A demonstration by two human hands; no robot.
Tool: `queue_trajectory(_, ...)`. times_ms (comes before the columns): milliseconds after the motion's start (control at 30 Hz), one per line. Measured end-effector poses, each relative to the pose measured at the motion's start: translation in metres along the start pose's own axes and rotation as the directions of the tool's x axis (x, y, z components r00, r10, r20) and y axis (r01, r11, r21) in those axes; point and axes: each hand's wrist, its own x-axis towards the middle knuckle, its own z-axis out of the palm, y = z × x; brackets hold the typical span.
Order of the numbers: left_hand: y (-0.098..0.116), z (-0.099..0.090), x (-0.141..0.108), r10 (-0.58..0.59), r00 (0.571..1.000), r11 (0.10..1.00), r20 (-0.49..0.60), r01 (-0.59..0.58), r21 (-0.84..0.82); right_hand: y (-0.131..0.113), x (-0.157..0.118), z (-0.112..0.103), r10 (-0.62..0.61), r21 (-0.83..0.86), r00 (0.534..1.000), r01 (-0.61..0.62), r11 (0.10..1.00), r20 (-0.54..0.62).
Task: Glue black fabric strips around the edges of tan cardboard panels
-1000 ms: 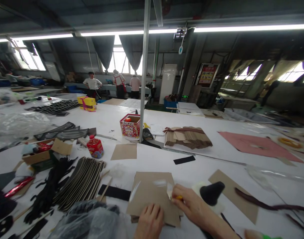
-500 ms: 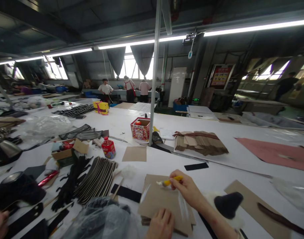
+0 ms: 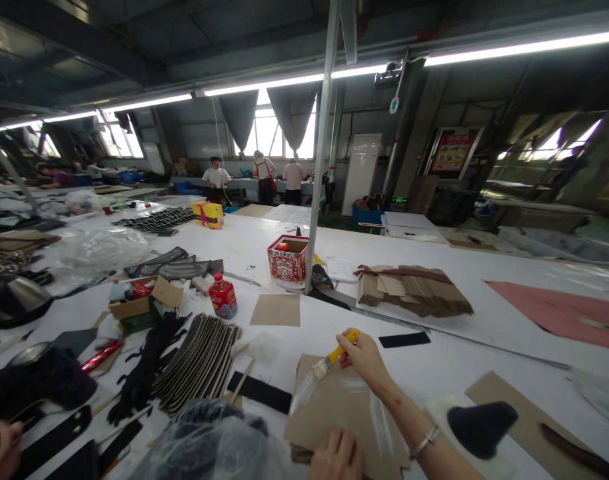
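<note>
My right hand [image 3: 360, 357] grips the yellow handle of a paintbrush [image 3: 335, 355], whose pale bristles touch the upper left part of a brown sheet. This sheet tops a stack of brown sheets [image 3: 329, 413] on the white table. Shiny wet-looking streaks run along its left and right sides. My left hand [image 3: 337, 457] rests on the near edge of the stack, fingers lying on the top sheet. A black strip [image 3: 259, 392] lies just left of the stack.
Clear plastic [image 3: 209, 447] bunches at the near left, by a row of dark curved strips [image 3: 199, 363]. A red bottle [image 3: 222, 297], a patterned box [image 3: 287, 260] and a metal post [image 3: 320, 160] stand beyond. A dark cone-like piece [image 3: 482, 427] lies right. Several people work far back.
The brush has moved toward the sheet's upper left, with its handle now tilted up more. My left hand stays on the stack. The whole view has shifted slightly.
</note>
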Motion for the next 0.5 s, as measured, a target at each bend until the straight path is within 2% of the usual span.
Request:
queue_trajectory(133,0.001,0.007,-0.012,-0.052,0.996,0.998,0.077,0.050,0.031,-0.002,-0.008,-0.032,-0.100,-0.128,0.994,0.104,0.986,0.044)
queue_trajectory(300,0.003,0.012,-0.020,-0.026,0.998,0.997,0.055,0.022,0.071,-0.017,-0.031,-0.077,-0.193,-0.276,0.978,0.208,0.938,0.079)
queue_trajectory(400,0.001,0.008,-0.011,0.041,0.987,0.997,0.158,-0.051,0.061,-0.026,-0.061,-0.109,-0.185,-0.318,0.983,0.170,0.933,-0.018)
queue_trajectory(500,-0.004,-0.007,0.009,0.093,0.951,0.994,0.294,-0.105,0.026,-0.010,-0.095,-0.150,-0.141,-0.349,0.970,0.065,0.935,-0.197)
